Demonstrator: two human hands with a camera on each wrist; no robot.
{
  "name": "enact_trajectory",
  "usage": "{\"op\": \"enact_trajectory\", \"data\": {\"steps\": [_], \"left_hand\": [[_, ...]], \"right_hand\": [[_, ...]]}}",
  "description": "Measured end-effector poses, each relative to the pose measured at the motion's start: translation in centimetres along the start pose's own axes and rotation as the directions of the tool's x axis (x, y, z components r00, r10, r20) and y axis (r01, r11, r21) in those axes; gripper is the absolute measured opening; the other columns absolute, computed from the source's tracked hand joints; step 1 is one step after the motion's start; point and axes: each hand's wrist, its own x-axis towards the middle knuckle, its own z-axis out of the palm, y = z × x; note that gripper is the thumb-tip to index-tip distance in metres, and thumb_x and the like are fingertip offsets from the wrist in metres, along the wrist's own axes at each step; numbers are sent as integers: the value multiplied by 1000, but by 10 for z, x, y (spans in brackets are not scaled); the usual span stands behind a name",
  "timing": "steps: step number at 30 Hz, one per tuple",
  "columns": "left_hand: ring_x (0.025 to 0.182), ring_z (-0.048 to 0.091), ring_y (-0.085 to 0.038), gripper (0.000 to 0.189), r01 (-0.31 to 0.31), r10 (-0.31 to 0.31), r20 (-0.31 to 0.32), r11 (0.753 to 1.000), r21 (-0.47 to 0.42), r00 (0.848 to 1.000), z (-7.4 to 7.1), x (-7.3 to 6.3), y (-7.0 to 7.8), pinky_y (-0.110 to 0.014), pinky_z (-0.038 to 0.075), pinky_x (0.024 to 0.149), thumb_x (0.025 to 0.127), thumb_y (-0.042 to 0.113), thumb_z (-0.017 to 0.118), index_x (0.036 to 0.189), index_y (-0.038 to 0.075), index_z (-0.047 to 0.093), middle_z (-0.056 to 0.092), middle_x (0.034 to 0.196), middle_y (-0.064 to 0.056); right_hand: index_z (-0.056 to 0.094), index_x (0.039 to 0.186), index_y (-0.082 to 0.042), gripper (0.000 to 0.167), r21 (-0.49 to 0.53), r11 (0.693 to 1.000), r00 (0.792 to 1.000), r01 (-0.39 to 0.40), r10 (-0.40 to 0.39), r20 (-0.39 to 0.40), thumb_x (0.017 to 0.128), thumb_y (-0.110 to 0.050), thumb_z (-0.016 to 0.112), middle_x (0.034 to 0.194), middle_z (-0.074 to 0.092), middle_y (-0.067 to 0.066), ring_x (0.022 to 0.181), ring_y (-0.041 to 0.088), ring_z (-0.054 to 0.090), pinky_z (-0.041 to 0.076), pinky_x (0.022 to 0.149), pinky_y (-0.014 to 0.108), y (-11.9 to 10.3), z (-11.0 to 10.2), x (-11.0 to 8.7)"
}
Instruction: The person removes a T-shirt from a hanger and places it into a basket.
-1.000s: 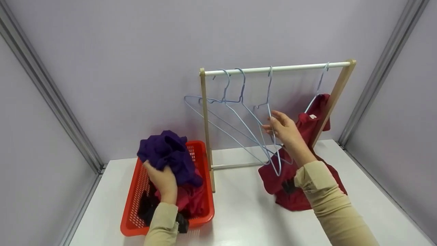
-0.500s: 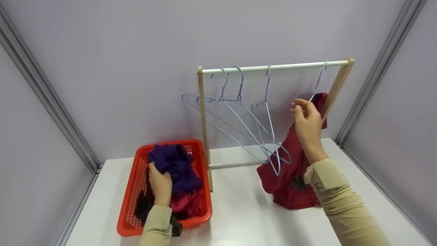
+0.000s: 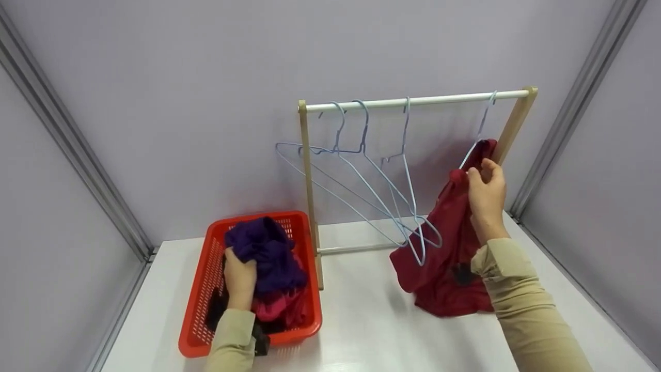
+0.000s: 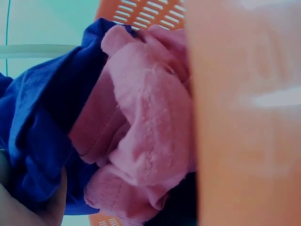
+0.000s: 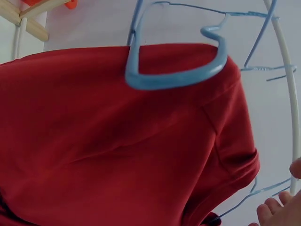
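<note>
My left hand (image 3: 240,276) grips a bunched purple garment (image 3: 266,253) over the red plastic basket (image 3: 188,343). The same cloth looks blue in the left wrist view, beside a pink garment (image 4: 146,117). At the rack's right end, a dark red shirt (image 3: 449,248) hangs by a light blue wire hanger (image 3: 470,155). Around its neckline is my right hand (image 3: 488,194), thumb and fingers apart; whether they touch the cloth is unclear. In the right wrist view, the thumb and fingertips show at the lower right with nothing between them.
The small rack has a white top rail (image 3: 382,105) and wooden legs (image 3: 309,181). Several bare blue hangers (image 3: 364,178) dangle left of the shirt, their lower ends overlapping. Black cloth (image 3: 216,310) lies in the basket. Grey walls enclose the white table (image 3: 356,320).
My right hand has moved right, from a bare hanger to the red shirt's neckline. My left hand has lowered the purple garment into the basket, still gripping it.
</note>
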Motion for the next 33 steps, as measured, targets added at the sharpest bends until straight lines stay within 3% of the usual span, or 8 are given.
{"op": "enact_trajectory", "data": {"steps": [5, 11, 16, 21, 28, 30, 33], "left_hand": [[119, 47, -49, 58, 19, -18, 48, 1000, -9, 999, -3, 3, 4, -53, 37, 103, 79, 6, 55, 131, -12, 34, 48, 128, -37], [129, 40, -46, 74, 55, -50, 128, 998, -36, 991, -6, 8, 9, -51, 31, 110, 81, 12, 60, 139, -15, 22, 38, 138, -37], [137, 29, -45, 85, 112, -105, 217, 994, -20, 971, -10, 11, 13, -52, 25, 114, 83, 19, 61, 146, -10, 12, 24, 148, -35], [139, 26, -43, 91, 145, -121, 274, 987, -72, 954, -15, 12, 12, -52, 23, 116, 83, 20, 63, 148, -7, 6, 19, 150, -33], [143, 19, -42, 100, 188, -139, 403, 979, -85, 904, -28, 15, 7, -52, 21, 117, 88, 37, 64, 151, 3, -6, 10, 155, -29], [143, 21, -41, 100, 198, -143, 411, 976, -95, 900, -32, 16, 5, -51, 22, 117, 88, 43, 62, 152, 3, -5, 13, 155, -29], [143, 22, -40, 99, 201, -153, 387, 976, -85, 909, -38, 17, 1, -51, 24, 117, 89, 52, 57, 152, 2, -1, 17, 154, -29]], "right_hand": [[18, 152, -4, 59, -39, 996, 991, -83, 86, 99, 100, -24, 39, 159, 20, 13, 145, 20, 24, 22, 119, 31, 5, -3, 3], [13, 152, -1, 63, -122, 989, 979, -85, 106, 174, 101, -29, 37, 159, 18, 16, 145, 23, 23, 20, 120, 33, 11, -2, 5], [18, 150, 2, 60, -141, 987, 976, -76, 103, 192, 101, -26, 37, 157, 23, 18, 142, 25, 28, 23, 119, 34, 14, 0, 5], [18, 151, 0, 59, -144, 986, 972, -88, 116, 202, 102, -27, 35, 157, 23, 16, 142, 24, 27, 22, 119, 33, 14, 1, 5], [20, 152, -5, 58, -156, 984, 963, -87, 123, 238, 102, -29, 35, 156, 27, 16, 141, 25, 29, 23, 119, 35, 13, 0, 5], [22, 152, -5, 56, -156, 984, 960, -88, 125, 249, 102, -28, 35, 155, 28, 16, 140, 23, 30, 23, 119, 34, 13, 1, 5], [26, 150, -5, 55, -153, 983, 956, -102, 139, 258, 102, -28, 38, 152, 32, 13, 131, 17, 36, 27, 116, 31, 13, 1, 7]]}}
